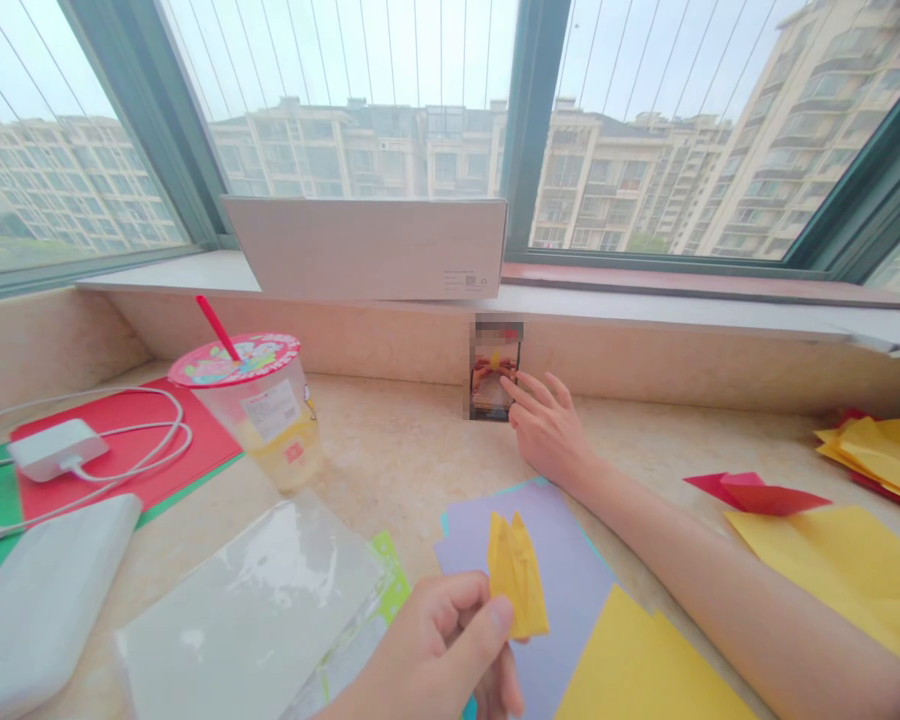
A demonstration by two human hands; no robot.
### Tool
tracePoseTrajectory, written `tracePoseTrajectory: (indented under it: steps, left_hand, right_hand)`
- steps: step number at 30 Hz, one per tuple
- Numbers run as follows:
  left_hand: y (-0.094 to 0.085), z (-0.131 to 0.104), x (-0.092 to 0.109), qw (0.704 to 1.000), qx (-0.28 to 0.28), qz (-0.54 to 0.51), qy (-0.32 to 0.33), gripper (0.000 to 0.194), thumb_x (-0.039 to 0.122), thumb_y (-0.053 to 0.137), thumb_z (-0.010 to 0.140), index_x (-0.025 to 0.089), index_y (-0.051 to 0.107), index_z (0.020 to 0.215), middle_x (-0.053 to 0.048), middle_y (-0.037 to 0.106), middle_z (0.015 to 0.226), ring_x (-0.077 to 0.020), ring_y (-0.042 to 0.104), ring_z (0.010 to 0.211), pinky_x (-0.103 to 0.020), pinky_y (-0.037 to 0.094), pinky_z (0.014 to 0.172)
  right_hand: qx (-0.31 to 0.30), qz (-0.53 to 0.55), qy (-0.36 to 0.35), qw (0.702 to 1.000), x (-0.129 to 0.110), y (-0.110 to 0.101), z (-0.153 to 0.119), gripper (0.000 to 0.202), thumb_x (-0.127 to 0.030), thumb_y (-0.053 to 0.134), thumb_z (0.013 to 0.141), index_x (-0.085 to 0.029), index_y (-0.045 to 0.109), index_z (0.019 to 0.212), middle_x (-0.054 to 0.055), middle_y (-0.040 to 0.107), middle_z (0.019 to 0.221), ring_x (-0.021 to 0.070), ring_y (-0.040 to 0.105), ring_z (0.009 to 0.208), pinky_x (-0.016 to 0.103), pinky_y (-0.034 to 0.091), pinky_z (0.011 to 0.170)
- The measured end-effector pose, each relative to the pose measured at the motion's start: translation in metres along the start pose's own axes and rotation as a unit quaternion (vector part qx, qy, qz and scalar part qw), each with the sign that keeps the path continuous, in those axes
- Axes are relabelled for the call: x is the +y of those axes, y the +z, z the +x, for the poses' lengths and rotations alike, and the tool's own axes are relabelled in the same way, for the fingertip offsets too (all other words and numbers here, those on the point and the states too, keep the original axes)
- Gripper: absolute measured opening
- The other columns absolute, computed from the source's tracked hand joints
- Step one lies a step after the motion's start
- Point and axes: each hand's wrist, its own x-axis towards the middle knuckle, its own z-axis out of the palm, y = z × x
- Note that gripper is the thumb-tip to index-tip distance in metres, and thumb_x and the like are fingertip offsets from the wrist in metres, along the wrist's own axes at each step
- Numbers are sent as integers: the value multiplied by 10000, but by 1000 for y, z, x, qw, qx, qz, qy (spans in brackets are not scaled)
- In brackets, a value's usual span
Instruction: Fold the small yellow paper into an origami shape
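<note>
In the head view, my left hand (pixel 457 635) pinches a small folded yellow paper (pixel 519 575) between thumb and fingers, with two pointed tips standing up. Beneath it lie lilac paper sheets (pixel 562 600) with a light blue edge showing. My right hand (pixel 547 420) reaches forward with its fingers apart, the index fingertip at the screen of a phone (pixel 495 372). The phone leans upright against the low stone ledge, and its screen shows hands with something yellow. Whether the fingertip actually presses the glass I cannot tell.
Left stand a drink cup (pixel 285 430) with a red straw, a white charger (pixel 58 448) with cable, and a white power bank (pixel 49 610). A clear plastic sleeve (pixel 247 600) lies in front. Yellow sheets (pixel 847 570) and a folded red paper (pixel 757 494) lie right. A white box (pixel 375 250) stands on the sill.
</note>
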Motion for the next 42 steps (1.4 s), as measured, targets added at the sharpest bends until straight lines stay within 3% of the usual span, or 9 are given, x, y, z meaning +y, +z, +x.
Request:
tracePoseTrajectory:
  steps: [30, 42]
  left_hand:
    - [0, 1, 1, 1000, -2, 23, -3, 666, 820, 597, 689, 159, 563, 760, -4, 610, 521, -89, 506, 447, -215, 419, 514]
    - [1, 4, 0, 1000, 5, -8, 4, 637, 787, 624, 703, 157, 561, 763, 1, 614, 523, -78, 508, 409, -195, 397, 463]
  right_hand:
    - [2, 11, 1, 1000, 0, 1, 1, 196, -79, 566, 849, -218, 667, 755, 38, 598, 1422, 267, 446, 1371, 519, 197, 1181]
    - [-7, 13, -6, 1000, 0, 1, 1, 196, -85, 563, 862, -222, 652, 753, 37, 575, 1446, 257, 436, 1384, 519, 203, 1180]
